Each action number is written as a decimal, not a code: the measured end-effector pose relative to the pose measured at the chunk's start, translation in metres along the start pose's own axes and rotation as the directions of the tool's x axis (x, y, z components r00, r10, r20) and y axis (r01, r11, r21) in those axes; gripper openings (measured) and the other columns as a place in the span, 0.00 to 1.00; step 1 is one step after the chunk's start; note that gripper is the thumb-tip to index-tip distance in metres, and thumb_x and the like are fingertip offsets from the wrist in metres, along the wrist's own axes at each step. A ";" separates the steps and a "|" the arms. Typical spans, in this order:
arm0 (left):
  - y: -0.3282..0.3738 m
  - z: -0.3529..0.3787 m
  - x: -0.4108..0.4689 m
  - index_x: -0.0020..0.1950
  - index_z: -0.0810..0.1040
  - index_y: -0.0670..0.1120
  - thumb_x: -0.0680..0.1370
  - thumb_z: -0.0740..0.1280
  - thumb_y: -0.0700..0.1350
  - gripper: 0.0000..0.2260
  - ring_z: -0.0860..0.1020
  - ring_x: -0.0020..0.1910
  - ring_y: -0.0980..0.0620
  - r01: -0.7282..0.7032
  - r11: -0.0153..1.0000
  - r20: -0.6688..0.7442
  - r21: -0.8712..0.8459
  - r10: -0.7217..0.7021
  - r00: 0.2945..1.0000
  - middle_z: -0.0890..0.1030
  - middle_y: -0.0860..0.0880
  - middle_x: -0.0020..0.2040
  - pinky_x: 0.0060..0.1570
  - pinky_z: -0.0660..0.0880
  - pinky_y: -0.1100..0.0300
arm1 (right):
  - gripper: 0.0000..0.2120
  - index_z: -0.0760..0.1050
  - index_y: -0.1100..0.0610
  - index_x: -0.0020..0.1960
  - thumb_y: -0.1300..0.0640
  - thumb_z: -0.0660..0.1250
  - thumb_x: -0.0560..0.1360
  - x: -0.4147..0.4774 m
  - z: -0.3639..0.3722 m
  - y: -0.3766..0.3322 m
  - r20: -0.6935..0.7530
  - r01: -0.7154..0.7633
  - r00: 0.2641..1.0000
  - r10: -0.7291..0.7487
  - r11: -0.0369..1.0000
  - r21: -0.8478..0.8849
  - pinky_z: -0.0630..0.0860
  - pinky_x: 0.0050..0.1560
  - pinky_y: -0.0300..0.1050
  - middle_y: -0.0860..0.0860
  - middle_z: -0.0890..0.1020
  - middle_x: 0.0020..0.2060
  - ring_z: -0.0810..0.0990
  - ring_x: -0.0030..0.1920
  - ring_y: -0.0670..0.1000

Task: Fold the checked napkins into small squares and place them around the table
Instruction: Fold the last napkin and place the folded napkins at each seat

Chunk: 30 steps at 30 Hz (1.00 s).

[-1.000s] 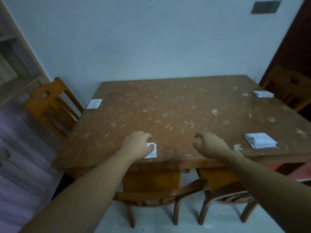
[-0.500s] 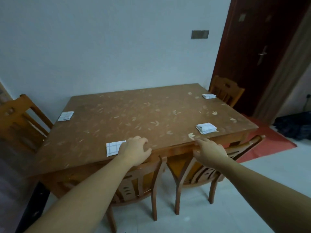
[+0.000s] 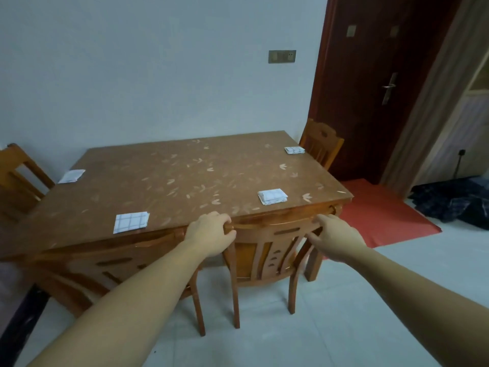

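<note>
Several folded white checked napkins lie on the wooden table (image 3: 185, 178): one at the near left edge (image 3: 131, 222), one at the near right (image 3: 272, 196), one at the far right corner (image 3: 294, 150), one at the far left edge (image 3: 72, 176). My left hand (image 3: 211, 233) hangs in front of the table's near edge, right of the near left napkin and apart from it, fingers loosely curled, holding nothing. My right hand (image 3: 334, 239) hovers loosely curled over a chair's top rail, below the near right napkin.
Two wooden chairs (image 3: 264, 250) (image 3: 111, 260) are tucked under the near side. Another chair (image 3: 16, 178) stands at the left end, one more (image 3: 321, 140) at the far right. A red mat (image 3: 383, 215), dark clothes (image 3: 455, 205) and a door (image 3: 383, 75) lie to the right.
My left hand has come off the near left napkin, which stays on the table. Both hands have drawn back past the table edge, and the view has pulled away and turned right.
</note>
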<state>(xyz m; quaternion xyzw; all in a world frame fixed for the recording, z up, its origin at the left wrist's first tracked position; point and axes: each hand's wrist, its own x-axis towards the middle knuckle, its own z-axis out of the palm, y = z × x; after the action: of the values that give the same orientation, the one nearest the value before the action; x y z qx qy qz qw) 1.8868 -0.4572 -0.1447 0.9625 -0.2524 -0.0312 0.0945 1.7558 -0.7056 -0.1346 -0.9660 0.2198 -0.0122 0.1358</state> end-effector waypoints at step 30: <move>0.070 0.133 0.333 0.48 0.79 0.48 0.77 0.66 0.51 0.07 0.79 0.51 0.46 0.429 0.815 0.234 -0.390 -0.363 0.902 0.82 0.47 0.50 0.55 0.77 0.51 | 0.20 0.75 0.55 0.64 0.44 0.63 0.77 0.382 0.087 0.094 0.294 0.061 0.946 -0.137 0.966 0.253 0.78 0.49 0.48 0.53 0.81 0.55 0.80 0.46 0.52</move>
<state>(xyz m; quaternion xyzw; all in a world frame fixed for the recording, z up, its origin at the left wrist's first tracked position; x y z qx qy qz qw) 2.1286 -0.7024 -0.2656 0.9434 -0.0393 -0.1771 0.2776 2.0679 -0.9281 -0.2573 -0.9421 0.1438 0.1058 0.2839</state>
